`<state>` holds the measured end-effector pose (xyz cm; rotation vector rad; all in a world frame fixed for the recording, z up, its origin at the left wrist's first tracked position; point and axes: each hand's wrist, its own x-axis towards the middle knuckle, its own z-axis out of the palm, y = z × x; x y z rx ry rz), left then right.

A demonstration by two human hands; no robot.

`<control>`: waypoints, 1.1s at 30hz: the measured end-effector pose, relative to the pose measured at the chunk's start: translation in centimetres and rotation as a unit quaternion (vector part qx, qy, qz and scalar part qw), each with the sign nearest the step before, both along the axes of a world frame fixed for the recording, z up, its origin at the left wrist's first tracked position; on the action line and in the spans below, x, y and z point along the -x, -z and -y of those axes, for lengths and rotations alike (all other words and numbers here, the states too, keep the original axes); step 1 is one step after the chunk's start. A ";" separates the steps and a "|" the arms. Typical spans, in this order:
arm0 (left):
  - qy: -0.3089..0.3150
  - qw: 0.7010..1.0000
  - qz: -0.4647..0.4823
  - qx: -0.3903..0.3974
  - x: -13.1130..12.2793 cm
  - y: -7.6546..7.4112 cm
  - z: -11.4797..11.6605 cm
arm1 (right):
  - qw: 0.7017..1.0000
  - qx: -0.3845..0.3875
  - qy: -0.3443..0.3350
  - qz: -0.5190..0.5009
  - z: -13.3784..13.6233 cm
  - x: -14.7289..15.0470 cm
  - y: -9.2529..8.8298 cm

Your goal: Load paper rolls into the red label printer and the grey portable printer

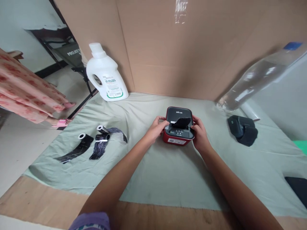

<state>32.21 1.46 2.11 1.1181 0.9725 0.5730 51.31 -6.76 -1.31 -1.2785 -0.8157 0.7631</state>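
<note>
A small label printer [179, 115] with a black top and red sides sits on the green cloth [158, 179]. A short black strip [182, 122] sticks up from the slot across its lid. My left hand [156, 128] grips the printer's left side, its thumb resting on the top edge. On the opposite side, my right hand [200, 133] holds the printer with the thumb on top. The other fingers of both hands are partly hidden behind the body. Buttons and a white sticker show on the near part.
Several black rolls [99, 142] with white cores lie unwound at left. A white detergent bottle [107, 76] and a clear blue-capped bottle [256, 83] stand against the cardboard [153, 48]. A dark device [241, 129] lies at right. A person in a floral garment [22, 89] stands at far left.
</note>
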 end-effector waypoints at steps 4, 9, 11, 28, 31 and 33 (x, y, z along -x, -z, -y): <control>-0.005 1.000 0.003 -0.003 -0.1 0.0 0.0 | 1.000 -0.003 -0.009 0.006 0.0 -0.1 0.2; -0.007 1.000 0.006 -0.006 -0.1 0.1 0.1 | 1.000 -0.009 -0.006 0.004 0.0 -0.3 0.7; -0.007 1.000 0.007 -0.010 -0.1 0.0 0.1 | 1.000 -0.011 -0.003 0.008 -0.1 -0.3 0.8; 0.003 1.000 0.013 -0.011 0.2 0.0 0.0 | 0.997 -0.028 -0.029 -0.063 0.1 -0.2 1.0; 0.009 1.000 0.008 -0.001 0.2 -0.1 0.0 | 0.999 -0.012 -0.025 -0.044 0.1 -0.2 0.9; 0.010 1.000 0.004 0.001 0.2 0.0 0.0 | 1.000 -0.016 -0.008 -0.025 0.0 -0.1 0.8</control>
